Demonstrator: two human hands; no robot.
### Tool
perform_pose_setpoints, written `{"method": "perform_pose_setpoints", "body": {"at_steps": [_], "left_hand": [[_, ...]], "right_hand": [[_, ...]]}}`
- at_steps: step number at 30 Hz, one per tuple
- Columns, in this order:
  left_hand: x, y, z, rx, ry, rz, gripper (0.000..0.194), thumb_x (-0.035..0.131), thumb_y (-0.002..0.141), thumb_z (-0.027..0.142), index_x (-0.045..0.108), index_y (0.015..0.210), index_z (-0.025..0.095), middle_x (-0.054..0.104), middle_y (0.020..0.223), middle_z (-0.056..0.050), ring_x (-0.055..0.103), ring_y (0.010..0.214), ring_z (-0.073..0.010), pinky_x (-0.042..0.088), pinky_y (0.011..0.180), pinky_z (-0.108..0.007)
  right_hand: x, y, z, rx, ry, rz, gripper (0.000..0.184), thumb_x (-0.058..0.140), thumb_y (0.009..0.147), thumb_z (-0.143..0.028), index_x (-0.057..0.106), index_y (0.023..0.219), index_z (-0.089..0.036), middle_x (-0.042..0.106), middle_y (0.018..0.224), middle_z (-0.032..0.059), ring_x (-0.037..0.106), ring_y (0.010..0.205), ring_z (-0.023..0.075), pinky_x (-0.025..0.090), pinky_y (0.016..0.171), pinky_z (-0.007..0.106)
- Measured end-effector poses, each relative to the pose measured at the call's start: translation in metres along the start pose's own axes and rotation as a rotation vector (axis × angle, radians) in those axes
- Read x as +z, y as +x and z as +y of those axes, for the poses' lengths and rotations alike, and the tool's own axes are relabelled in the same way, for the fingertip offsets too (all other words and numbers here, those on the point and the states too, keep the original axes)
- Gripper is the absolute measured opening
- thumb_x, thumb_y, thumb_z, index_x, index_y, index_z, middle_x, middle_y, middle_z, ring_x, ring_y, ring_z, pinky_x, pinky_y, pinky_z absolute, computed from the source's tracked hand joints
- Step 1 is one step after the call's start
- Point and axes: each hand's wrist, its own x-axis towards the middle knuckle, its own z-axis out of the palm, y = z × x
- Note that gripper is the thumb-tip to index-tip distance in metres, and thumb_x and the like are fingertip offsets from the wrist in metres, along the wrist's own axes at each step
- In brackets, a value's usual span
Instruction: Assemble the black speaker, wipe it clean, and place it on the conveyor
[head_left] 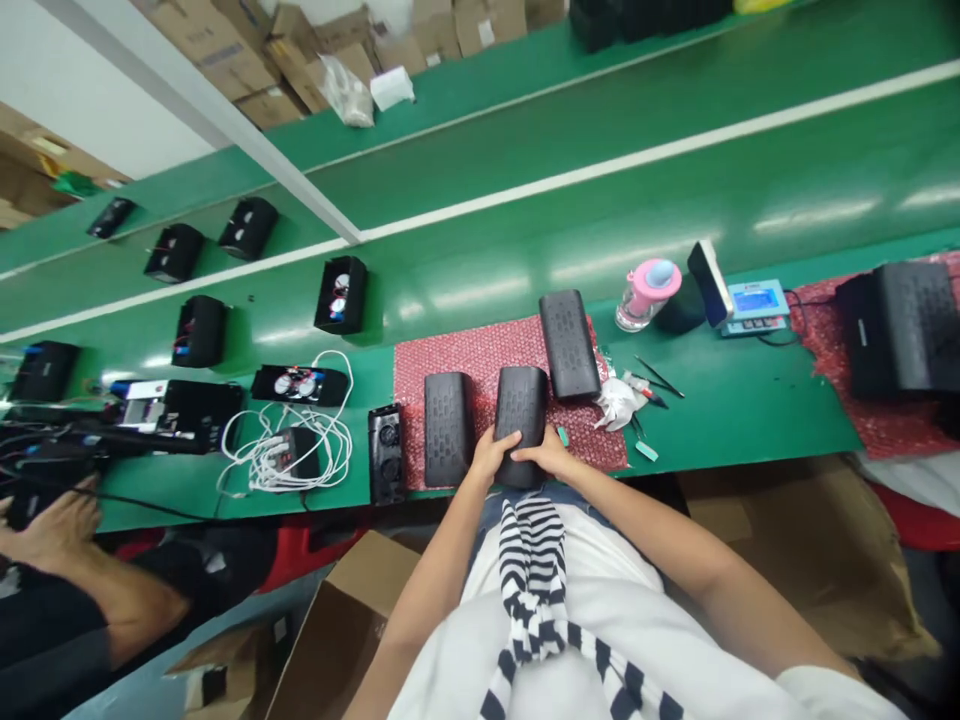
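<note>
Both my hands grip the near end of a black speaker [520, 410] with a patterned grille, which lies on a red bubble-wrap mat [480, 360]. My left hand [491, 456] holds its left corner and my right hand [549, 455] its right corner. A second black speaker [448, 428] lies just to the left on the mat, and a third [569, 343] lies farther back to the right.
An open speaker shell [387, 452] and a tangle of white cables [289, 440] lie to the left. Several black shells ride the green conveyor [600, 200]. A pink bottle [646, 292], a small scale [754, 303], tools [649, 385] and a large black speaker [904, 325] are to the right. Another person's hand [49, 525] is at far left.
</note>
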Motion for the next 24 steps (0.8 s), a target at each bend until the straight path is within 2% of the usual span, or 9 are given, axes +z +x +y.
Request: {"method": "perform_pose_setpoints", "body": {"at_steps": [5, 7, 9, 12, 14, 15, 18, 20, 24], "left_hand": [[-0.006, -0.015, 0.024, 0.094, -0.031, 0.15, 0.066, 0.073, 0.066, 0.047, 0.055, 0.118, 0.01, 0.065, 0.114, -0.018, 0.064, 0.1, -0.0263, 0.05, 0.091, -0.041], [-0.02, -0.013, 0.043, 0.161, -0.023, 0.216, 0.062, 0.063, 0.073, 0.05, 0.053, 0.121, 0.012, 0.064, 0.116, -0.016, 0.063, 0.104, -0.0248, 0.049, 0.093, -0.04], [-0.044, -0.007, 0.064, 0.22, 0.011, 0.322, 0.058, 0.056, 0.076, 0.049, 0.053, 0.123, 0.013, 0.062, 0.119, -0.015, 0.06, 0.109, -0.0241, 0.046, 0.098, -0.04], [-0.085, -0.005, 0.084, 0.263, 0.091, 0.541, 0.067, 0.068, 0.063, 0.042, 0.055, 0.123, 0.015, 0.054, 0.13, -0.014, 0.046, 0.126, -0.0286, 0.029, 0.112, -0.042], [-0.101, -0.01, 0.082, 0.229, 0.148, 0.653, 0.08, 0.074, 0.053, 0.038, 0.054, 0.127, 0.014, 0.049, 0.134, -0.017, 0.034, 0.134, -0.0351, 0.019, 0.115, -0.046], [-0.104, -0.013, 0.076, 0.184, 0.18, 0.688, 0.089, 0.075, 0.05, 0.036, 0.051, 0.132, 0.01, 0.048, 0.135, -0.021, 0.033, 0.134, -0.0385, 0.019, 0.114, -0.049], [-0.09, -0.012, 0.047, -0.112, 0.534, 0.584, 0.11, 0.074, 0.051, 0.04, 0.028, 0.148, 0.015, 0.037, 0.145, -0.02, 0.033, 0.134, -0.0378, 0.026, 0.109, -0.048], [-0.075, -0.004, 0.028, -0.291, 0.648, 0.513, 0.117, 0.075, 0.047, 0.037, 0.023, 0.15, 0.022, 0.028, 0.15, -0.02, 0.03, 0.136, -0.0398, 0.029, 0.105, -0.052], [-0.057, 0.011, 0.013, -0.356, 0.848, 0.56, 0.103, 0.071, 0.052, 0.028, 0.03, 0.147, 0.027, 0.033, 0.149, -0.016, 0.034, 0.134, -0.0371, 0.028, 0.105, -0.05]], "right_hand": [[0.009, -0.011, -0.035, -0.02, 0.111, -0.038, 0.074, 0.077, 0.04, -0.02, 0.049, 0.109, -0.019, 0.064, 0.105, 0.0068, 0.061, 0.095, 0.0255, 0.05, 0.085, 0.039], [0.01, -0.003, -0.058, -0.044, 0.157, -0.086, 0.073, 0.073, 0.042, -0.022, 0.05, 0.111, -0.02, 0.065, 0.105, 0.0057, 0.062, 0.094, 0.0253, 0.051, 0.084, 0.037], [0.01, 0.02, -0.086, -0.053, 0.186, -0.134, 0.069, 0.068, 0.045, -0.028, 0.052, 0.112, -0.02, 0.067, 0.101, 0.0054, 0.064, 0.089, 0.0259, 0.052, 0.077, 0.037], [0.014, 0.086, -0.137, -0.08, 0.183, -0.143, 0.063, 0.067, 0.045, -0.03, 0.056, 0.106, -0.019, 0.069, 0.091, 0.0043, 0.064, 0.08, 0.0253, 0.052, 0.068, 0.035], [0.019, 0.142, -0.173, -0.107, 0.161, -0.097, 0.059, 0.071, 0.044, -0.025, 0.057, 0.101, -0.018, 0.068, 0.086, 0.0022, 0.063, 0.075, 0.0217, 0.051, 0.066, 0.031], [0.022, 0.17, -0.191, -0.111, 0.146, -0.068, 0.054, 0.073, 0.047, -0.023, 0.058, 0.098, -0.018, 0.067, 0.083, 0.0014, 0.062, 0.071, 0.0191, 0.051, 0.064, 0.03], [0.029, 0.248, -0.241, -0.089, 0.107, 0.014, 0.026, 0.07, 0.07, -0.025, 0.058, 0.091, -0.014, 0.063, 0.076, 0.0008, 0.058, 0.062, 0.0125, 0.05, 0.062, 0.027], [0.031, 0.289, -0.263, -0.061, 0.093, 0.05, 0.017, 0.062, 0.083, -0.028, 0.058, 0.089, -0.012, 0.062, 0.075, 0.0008, 0.058, 0.063, 0.011, 0.05, 0.062, 0.027], [0.03, 0.337, -0.274, -0.003, 0.066, 0.102, 0.016, 0.058, 0.089, -0.029, 0.059, 0.089, -0.013, 0.061, 0.074, 0.0, 0.06, 0.065, 0.0114, 0.052, 0.064, 0.028]]}}
